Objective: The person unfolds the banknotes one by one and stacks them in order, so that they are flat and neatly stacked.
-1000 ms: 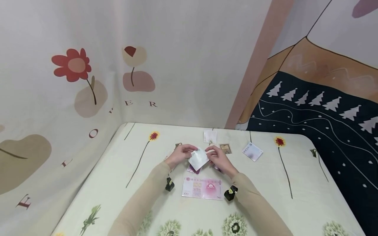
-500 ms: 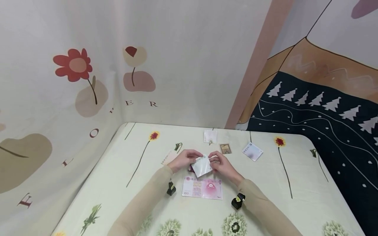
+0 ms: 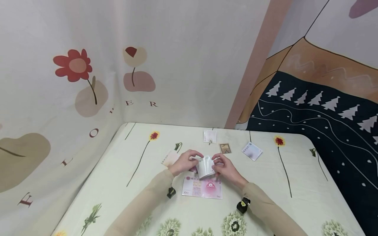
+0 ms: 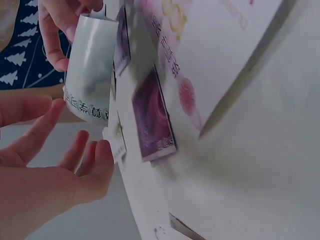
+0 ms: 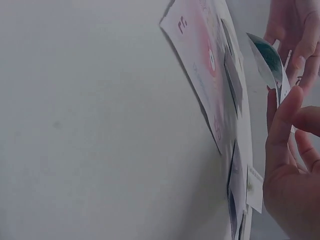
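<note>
A pale banknote (image 3: 205, 167) with green on its inner face (image 5: 272, 62) is bent over into a curve, held up between both hands. My left hand (image 3: 184, 163) pinches its upper left corner with thumb and index fingertip; the other fingers stand apart, loosely bent, in the left wrist view. At the opposite side my right hand (image 3: 227, 167) grips the note between thumb and fingers. Under and beside the hands lies a small folded purple banknote (image 4: 154, 117), partly hidden in the head view. Closer to the body, a pink 100 banknote (image 3: 202, 188) lies flat.
Around the hands lie a pale pinkish note (image 3: 169, 158) at left, a folded whitish note (image 3: 210, 136) at the back, a small brown note (image 3: 225, 148) and a bluish folded note (image 3: 252, 151) at right. The flowered cloth (image 3: 147, 203) covers the table.
Both hands have come toward the body and slightly right with the pale banknote, which was flatter and now curves over. The pale pinkish note at left has come into view.
</note>
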A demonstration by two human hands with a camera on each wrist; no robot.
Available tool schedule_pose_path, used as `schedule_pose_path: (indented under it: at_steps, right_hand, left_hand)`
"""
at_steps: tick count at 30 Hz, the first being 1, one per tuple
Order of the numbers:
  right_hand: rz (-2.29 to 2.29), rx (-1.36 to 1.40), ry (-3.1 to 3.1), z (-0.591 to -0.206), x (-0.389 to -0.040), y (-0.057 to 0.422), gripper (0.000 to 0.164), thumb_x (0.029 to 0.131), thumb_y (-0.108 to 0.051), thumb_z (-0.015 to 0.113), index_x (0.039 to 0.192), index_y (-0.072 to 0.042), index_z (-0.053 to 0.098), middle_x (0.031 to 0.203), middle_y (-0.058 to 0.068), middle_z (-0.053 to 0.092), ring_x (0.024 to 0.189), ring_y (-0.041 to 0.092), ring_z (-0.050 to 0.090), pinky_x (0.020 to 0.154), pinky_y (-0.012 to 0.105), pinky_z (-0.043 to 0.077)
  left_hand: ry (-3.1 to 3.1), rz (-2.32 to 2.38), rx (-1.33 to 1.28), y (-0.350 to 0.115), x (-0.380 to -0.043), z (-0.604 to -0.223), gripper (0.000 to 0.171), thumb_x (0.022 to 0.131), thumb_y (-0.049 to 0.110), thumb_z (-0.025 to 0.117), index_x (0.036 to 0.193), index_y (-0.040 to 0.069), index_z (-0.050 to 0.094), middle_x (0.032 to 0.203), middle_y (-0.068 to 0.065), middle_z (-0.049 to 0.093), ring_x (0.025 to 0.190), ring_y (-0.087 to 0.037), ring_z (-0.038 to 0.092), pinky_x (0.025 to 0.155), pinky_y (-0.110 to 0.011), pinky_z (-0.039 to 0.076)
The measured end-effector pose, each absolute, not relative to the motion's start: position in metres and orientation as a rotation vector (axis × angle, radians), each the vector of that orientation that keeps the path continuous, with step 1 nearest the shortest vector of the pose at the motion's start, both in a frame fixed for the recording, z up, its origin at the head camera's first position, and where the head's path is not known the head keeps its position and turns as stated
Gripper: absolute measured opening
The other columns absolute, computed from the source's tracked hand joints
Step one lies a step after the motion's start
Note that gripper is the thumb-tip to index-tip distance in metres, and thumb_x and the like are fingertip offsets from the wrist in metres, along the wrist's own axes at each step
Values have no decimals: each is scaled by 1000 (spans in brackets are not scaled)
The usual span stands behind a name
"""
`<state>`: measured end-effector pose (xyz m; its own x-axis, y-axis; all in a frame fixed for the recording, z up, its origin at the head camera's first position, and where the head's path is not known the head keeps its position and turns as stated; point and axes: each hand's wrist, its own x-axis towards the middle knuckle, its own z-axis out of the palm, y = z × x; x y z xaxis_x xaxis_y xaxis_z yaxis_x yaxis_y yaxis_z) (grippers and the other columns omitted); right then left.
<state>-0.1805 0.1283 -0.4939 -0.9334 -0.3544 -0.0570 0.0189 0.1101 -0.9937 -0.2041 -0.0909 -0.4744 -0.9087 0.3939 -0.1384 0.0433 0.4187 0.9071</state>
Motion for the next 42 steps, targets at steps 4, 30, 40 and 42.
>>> schedule_pose_path:
  at_steps: [4,30,40,42]
  right_hand:
    - [-1929,-334,2138,-479,-172,130,34,88,11,56,119,10,45,105,30,55,81,27,63,62,48,56]
    - [-2039,-452,2185,-493,-171,122,29,91,0,62,118,6,52,116,23,55,78,19,67,56,45,55]
    - [-2055,-385,2180,-485,-165,120,26,90,2,63,114,5,55,112,21,58,80,19,67,58,46,55]
    - [-2065,-367,2182,-485,-165,120,26,90,2,64,114,5,55,112,21,58,78,18,66,58,47,55]
  left_hand:
    - [2443,1421,457,-86,-195,-468,26,85,-2,61,110,3,67,117,-20,49,99,-34,59,74,-35,56]
    - [2276,1753,326,-63,-183,-465,29,88,9,68,114,1,57,121,-16,55,109,-33,61,64,-32,52]
    - [2228,1834,274,-61,-162,-426,26,86,-5,64,109,-8,54,119,-25,53,100,-33,65,53,-20,44]
    - [2230,1843,283,-61,-164,-432,26,86,-6,64,110,-8,54,119,-25,53,102,-36,64,54,-22,46]
